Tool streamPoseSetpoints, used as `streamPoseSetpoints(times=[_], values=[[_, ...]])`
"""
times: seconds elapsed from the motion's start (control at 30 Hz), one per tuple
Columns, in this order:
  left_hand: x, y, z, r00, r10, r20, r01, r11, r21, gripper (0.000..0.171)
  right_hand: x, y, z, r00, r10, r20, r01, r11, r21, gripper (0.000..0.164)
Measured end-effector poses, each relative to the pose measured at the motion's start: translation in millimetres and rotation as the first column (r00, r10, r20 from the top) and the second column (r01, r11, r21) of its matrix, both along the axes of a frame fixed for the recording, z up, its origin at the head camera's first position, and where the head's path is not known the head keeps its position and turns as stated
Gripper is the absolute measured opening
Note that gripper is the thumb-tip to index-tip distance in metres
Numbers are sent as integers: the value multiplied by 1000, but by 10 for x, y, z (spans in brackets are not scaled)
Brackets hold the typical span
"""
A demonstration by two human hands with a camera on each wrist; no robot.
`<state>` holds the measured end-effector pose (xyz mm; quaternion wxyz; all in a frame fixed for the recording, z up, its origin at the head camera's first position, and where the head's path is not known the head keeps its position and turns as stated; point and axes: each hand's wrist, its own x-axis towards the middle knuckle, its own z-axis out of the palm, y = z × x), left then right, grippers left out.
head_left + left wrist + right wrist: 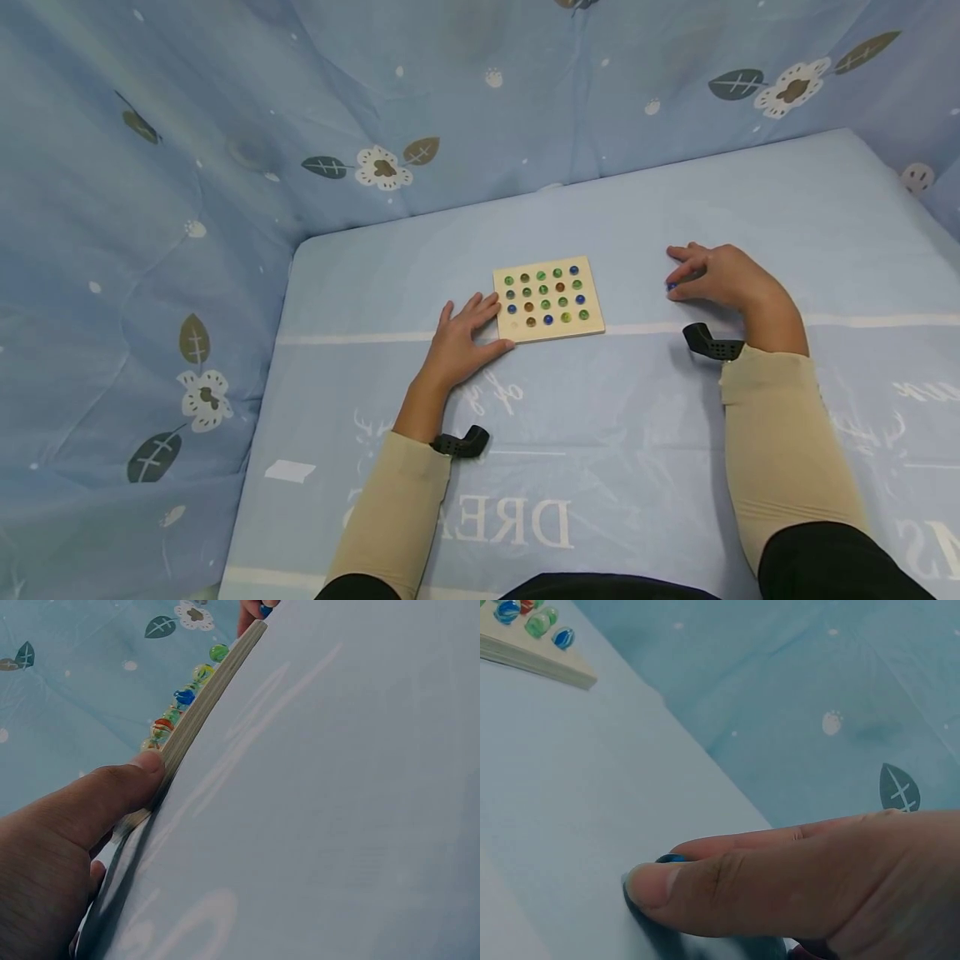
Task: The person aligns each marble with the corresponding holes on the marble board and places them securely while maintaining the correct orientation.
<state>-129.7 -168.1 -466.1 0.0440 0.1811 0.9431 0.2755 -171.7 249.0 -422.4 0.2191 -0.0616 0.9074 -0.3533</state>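
A light wooden board point(551, 329) bears rows of glass marbles in green, blue, amber and reddish brown; a pale bare hollow shows at its near left corner. At the board's left side, my left hand point(467, 337) lies with fingers spread and rather straight. Its thumb point(142, 780) presses the board's near edge in the left wrist view, while the fingertips are at the left edge. Well to the right of the board, my right hand point(723, 277) pinches a blue marble point(673, 858) between thumb and finger, low over the cloth. Most of that marble is hidden by the thumb.
A pale blue printed cloth point(637, 467) with white lettering covers the table. Blue patterned fabric point(480, 108) rises along the table's back and left edges. Black wrist cameras point(712, 343) are strapped on both wrists. A white patch point(290, 471) lies near the left edge.
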Motion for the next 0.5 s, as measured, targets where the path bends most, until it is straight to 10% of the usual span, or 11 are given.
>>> streamPoseSetpoints(times=[0.5], values=[[-3, -3, -4, 1000, 1, 2, -1, 1000, 11, 75, -2, 1, 0, 1000, 5, 8, -5, 1000, 19, 43]])
